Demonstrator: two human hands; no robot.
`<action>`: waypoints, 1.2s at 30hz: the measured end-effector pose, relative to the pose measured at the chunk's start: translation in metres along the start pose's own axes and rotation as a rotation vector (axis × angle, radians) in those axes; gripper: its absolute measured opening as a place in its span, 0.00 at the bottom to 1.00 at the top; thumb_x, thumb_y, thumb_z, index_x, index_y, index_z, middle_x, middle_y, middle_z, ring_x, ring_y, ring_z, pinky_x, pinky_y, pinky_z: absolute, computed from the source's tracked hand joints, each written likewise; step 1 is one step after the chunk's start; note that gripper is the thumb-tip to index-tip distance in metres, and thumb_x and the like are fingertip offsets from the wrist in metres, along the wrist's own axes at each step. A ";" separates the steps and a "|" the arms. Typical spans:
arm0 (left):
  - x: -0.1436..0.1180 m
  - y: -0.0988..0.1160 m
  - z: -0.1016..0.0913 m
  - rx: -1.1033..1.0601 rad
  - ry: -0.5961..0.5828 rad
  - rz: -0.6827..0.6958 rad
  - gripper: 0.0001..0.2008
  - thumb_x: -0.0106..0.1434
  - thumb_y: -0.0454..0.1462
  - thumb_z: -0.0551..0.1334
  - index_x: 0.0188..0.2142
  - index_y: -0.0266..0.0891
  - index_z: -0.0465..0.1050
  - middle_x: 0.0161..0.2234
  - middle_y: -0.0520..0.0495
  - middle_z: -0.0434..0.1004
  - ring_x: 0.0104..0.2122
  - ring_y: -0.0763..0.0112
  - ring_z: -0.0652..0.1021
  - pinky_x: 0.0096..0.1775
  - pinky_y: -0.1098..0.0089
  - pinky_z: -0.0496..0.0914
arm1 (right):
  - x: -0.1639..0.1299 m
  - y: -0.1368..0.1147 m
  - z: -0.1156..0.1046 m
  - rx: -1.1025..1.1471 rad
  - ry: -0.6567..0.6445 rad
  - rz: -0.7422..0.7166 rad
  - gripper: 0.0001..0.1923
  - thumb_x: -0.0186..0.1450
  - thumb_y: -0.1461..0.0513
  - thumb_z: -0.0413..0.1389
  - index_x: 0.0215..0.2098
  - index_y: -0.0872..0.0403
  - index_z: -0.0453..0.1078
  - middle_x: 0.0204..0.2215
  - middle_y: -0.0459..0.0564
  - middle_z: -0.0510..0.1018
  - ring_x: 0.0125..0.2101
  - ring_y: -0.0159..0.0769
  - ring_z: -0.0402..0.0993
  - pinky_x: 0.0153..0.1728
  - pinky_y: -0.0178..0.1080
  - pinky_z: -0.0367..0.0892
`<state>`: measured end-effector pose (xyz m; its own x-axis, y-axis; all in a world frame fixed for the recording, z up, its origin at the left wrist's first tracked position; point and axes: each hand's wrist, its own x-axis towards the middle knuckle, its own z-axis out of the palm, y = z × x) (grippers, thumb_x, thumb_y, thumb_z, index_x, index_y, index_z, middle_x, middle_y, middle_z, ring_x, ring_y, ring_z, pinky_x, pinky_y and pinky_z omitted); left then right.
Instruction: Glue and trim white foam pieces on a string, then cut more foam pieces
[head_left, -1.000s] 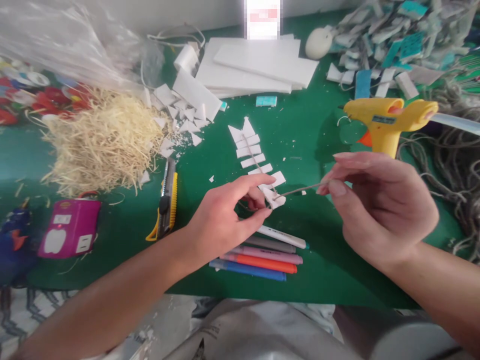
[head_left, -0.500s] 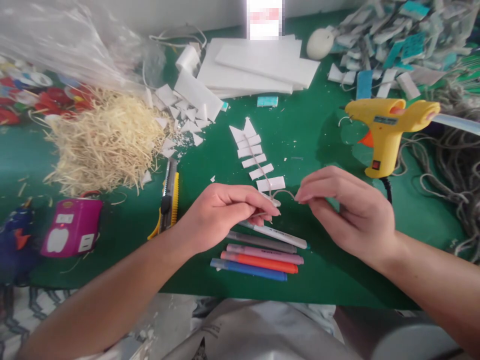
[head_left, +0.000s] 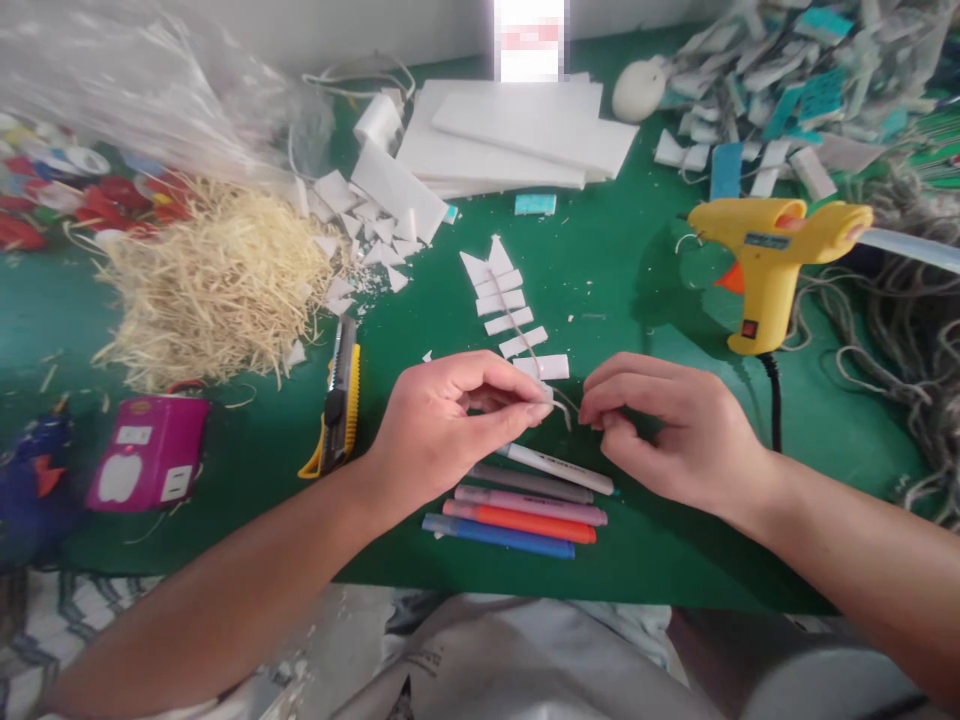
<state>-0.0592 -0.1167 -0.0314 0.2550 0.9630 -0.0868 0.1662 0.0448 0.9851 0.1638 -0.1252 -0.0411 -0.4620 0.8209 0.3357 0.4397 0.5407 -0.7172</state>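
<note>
My left hand [head_left: 457, 410] is closed in a pinch on a thin grey cord [head_left: 564, 412], whose short bent end sticks out past the fingertips. My right hand [head_left: 667, 425] hovers just to the right, fingers curled and the thumb tip a little apart from them. A thin curve of cord reaches close to its fingertips; whether it touches them is unclear. Beyond the hands, several white foam strips [head_left: 508, 322] lie in a row along the cord like a fish skeleton, with a pointed tail piece [head_left: 484, 268] at the far end. My left fingers partly cover the nearest pieces.
Several markers [head_left: 525, 522] lie below my hands. A yellow utility knife [head_left: 341, 400] is at left, near straw [head_left: 217, 280] and a purple box [head_left: 148, 452]. A yellow glue gun [head_left: 772, 260] stands right, beside grey cord bundles [head_left: 900, 330]. White foam sheets [head_left: 517, 130] lie behind.
My left hand has turned and now pinches the cord near its end. The right hand has moved slightly left and down, and its pinch on the cord has loosened.
</note>
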 end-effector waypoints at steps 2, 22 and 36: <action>0.000 -0.001 0.000 -0.020 -0.001 -0.001 0.05 0.58 0.30 0.72 0.30 0.41 0.83 0.29 0.54 0.85 0.27 0.79 0.82 0.31 0.85 0.77 | 0.000 0.001 -0.001 0.001 -0.006 0.007 0.11 0.62 0.73 0.53 0.32 0.52 0.73 0.30 0.47 0.80 0.27 0.28 0.77 0.28 0.32 0.73; 0.003 -0.006 0.002 -0.132 -0.064 0.001 0.05 0.58 0.29 0.71 0.30 0.40 0.80 0.29 0.53 0.83 0.28 0.75 0.83 0.32 0.79 0.80 | -0.002 0.008 0.005 -0.101 0.114 0.182 0.08 0.65 0.69 0.61 0.38 0.50 0.75 0.28 0.42 0.82 0.26 0.29 0.78 0.26 0.31 0.73; 0.000 -0.010 -0.003 0.408 -0.037 0.350 0.10 0.62 0.33 0.71 0.44 0.40 0.80 0.25 0.57 0.71 0.24 0.79 0.71 0.28 0.79 0.70 | 0.001 0.005 -0.002 -0.073 0.119 0.042 0.09 0.66 0.70 0.62 0.36 0.49 0.79 0.33 0.45 0.85 0.31 0.30 0.82 0.31 0.32 0.77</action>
<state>-0.0635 -0.1165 -0.0409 0.3935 0.8916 0.2240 0.4199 -0.3910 0.8190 0.1668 -0.1219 -0.0433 -0.3490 0.8570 0.3791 0.5138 0.5133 -0.6874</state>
